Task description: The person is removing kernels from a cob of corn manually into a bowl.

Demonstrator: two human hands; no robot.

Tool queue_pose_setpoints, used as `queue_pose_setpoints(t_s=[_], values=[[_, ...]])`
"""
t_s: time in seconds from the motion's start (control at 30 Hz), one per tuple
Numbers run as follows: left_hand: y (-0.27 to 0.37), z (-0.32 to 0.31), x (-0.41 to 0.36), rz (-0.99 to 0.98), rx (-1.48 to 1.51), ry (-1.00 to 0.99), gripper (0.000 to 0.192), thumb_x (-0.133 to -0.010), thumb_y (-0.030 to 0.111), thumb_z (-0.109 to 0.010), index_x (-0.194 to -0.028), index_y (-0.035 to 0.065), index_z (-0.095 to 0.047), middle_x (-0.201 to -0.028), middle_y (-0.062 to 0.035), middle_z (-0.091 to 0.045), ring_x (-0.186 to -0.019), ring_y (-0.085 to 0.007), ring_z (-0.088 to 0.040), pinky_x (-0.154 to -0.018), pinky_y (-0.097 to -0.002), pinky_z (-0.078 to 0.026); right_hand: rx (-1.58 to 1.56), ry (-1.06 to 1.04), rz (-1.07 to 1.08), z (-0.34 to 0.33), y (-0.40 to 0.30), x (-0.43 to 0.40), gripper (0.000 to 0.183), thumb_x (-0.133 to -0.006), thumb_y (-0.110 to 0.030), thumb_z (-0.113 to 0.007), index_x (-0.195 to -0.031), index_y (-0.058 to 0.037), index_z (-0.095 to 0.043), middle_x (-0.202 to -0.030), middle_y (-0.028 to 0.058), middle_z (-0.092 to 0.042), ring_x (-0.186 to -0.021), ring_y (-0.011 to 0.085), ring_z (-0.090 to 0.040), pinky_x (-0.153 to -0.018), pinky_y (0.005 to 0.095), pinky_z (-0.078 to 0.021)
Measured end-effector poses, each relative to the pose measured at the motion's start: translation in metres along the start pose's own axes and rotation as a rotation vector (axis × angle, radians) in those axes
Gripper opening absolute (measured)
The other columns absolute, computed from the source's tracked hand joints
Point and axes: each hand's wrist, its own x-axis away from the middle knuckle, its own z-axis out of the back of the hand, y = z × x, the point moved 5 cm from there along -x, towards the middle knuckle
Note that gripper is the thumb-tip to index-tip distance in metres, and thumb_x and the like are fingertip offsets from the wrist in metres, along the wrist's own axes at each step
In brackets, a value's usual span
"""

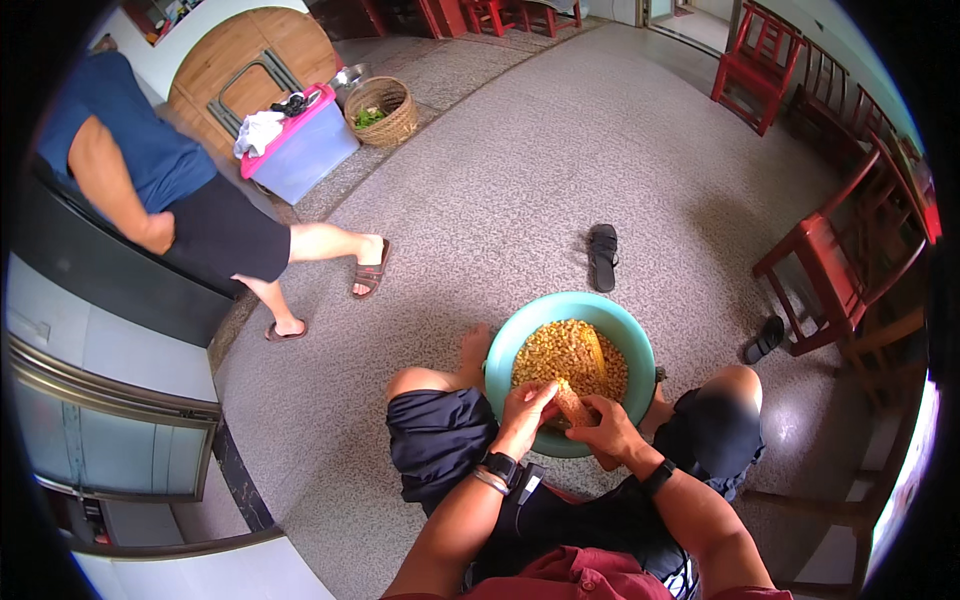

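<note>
Between my feet stands a turquoise plastic basin holding loose yellow corn kernels. An ear of corn with its kernels on lies on the heap, toward the right side. Over the basin's near side I hold a mostly stripped, reddish corn cob. My left hand grips its left end, where a few yellow kernels remain. My right hand is closed around the lower right end, and its fingers hide that part of the cob.
At the left a person in slippers is walking. Behind them are a lidded plastic storage box, a wicker basket with greens and a folded round table. A black sandal lies beyond the basin; red wooden chairs line the right.
</note>
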Motion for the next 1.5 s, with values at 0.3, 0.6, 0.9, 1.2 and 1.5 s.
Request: queue_pose_setpoints(t_s=[0.3,0.6,0.9,1.2,1.5], values=[[-0.005,0.001,-0.003,0.014,0.023,-0.024,0.016,-0.088,0.018,-0.068,-0.089,0.0045,-0.059,-0.094,-0.0057,-0.065,-0.087,-0.0157,-0.064,-0.078,-0.0299,-0.055,-0.021,0.025,0.013,-0.002,0.011,-0.001,0.061,-0.066,-0.022,-0.082,-0.114,0.0059,-0.057,-0.094,0.0128,-0.066,-0.086,0.0177,-0.061,-0.077,0.0299,-0.0493],[-0.009,0.005,-0.005,-0.004,-0.025,-0.003,0.013,-0.089,0.013,-0.065,-0.096,0.0014,-0.063,-0.098,-0.0075,-0.065,-0.091,-0.0163,-0.064,-0.082,-0.0312,-0.055,0.003,-0.008,-0.016,-0.001,-0.004,0.001,0.062,-0.065,-0.020,-0.083,-0.116,0.0052,-0.057,-0.097,0.0131,-0.066,-0.087,0.0179,-0.062,-0.078,0.0305,-0.0502],[-0.003,0.000,-0.001,-0.037,-0.049,-0.021,0.012,-0.087,0.011,-0.064,-0.090,-0.0010,-0.064,-0.091,-0.0075,-0.065,-0.084,-0.0143,-0.064,-0.076,-0.0270,-0.054,-0.074,-0.049,-0.095,0.002,-0.034,0.008,0.057,-0.067,-0.018,-0.080,-0.114,0.0054,-0.057,-0.097,0.0125,-0.066,-0.088,0.0170,-0.061,-0.079,0.0314,-0.0500],[-0.004,-0.001,-0.004,-0.032,-0.073,0.023,0.012,-0.085,0.013,-0.065,-0.089,0.0014,-0.063,-0.089,-0.0053,-0.064,-0.080,-0.0129,-0.061,-0.072,-0.0255,-0.051,-0.032,0.082,-0.049,0.007,-0.002,-0.001,0.054,-0.068,-0.016,-0.077,-0.113,0.0061,-0.058,-0.096,0.0113,-0.065,-0.086,0.0156,-0.060,-0.076,0.0304,-0.0504],[-0.004,0.007,-0.003,-0.031,-0.099,0.059,0.011,-0.085,0.014,-0.064,-0.083,0.0051,-0.058,-0.086,-0.0053,-0.064,-0.078,-0.0160,-0.066,-0.067,-0.0278,-0.055,-0.037,0.104,-0.011,0.002,0.000,-0.001,0.049,-0.069,-0.014,-0.076,-0.110,0.0058,-0.058,-0.093,0.0099,-0.064,-0.083,0.0153,-0.060,-0.074,0.0300,-0.0501]])
